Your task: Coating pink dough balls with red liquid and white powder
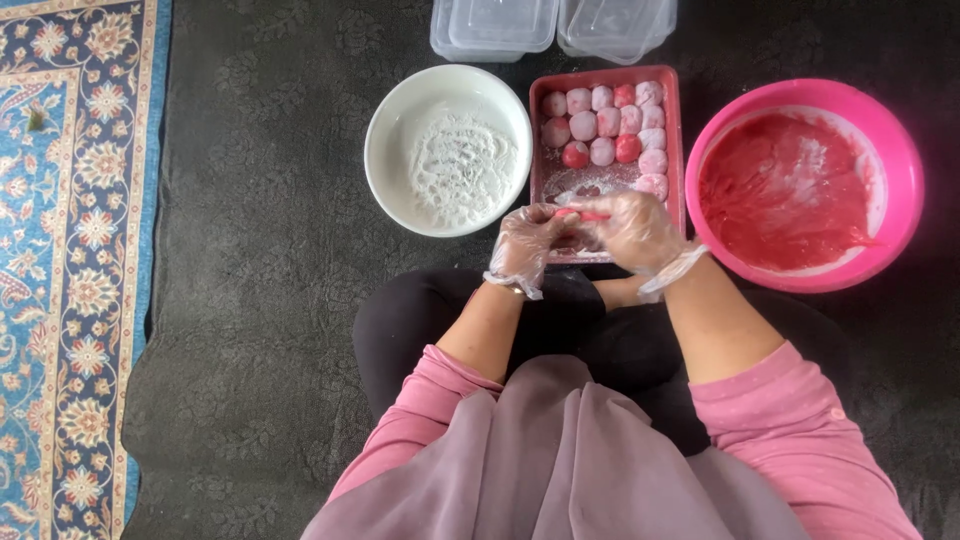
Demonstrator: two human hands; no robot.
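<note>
Both gloved hands meet in front, left hand (527,243) and right hand (634,230) cupped together, forearms angled inward.

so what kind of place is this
Probably a home floor used for making sweets: a patterned rug, a white bowl of flour, a pink tray of dough balls, and both gloved hands shaping a piece.

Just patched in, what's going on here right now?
A person sits on a dark floor covering, both hands in clear plastic gloves. The left hand and right hand meet over the near edge of a pink tray, pinching a small piece of red dough between them. The tray holds rows of floured pink and red dough balls. A white bowl of flour sits left of it, a pink bowl of red batter to the right.
</note>
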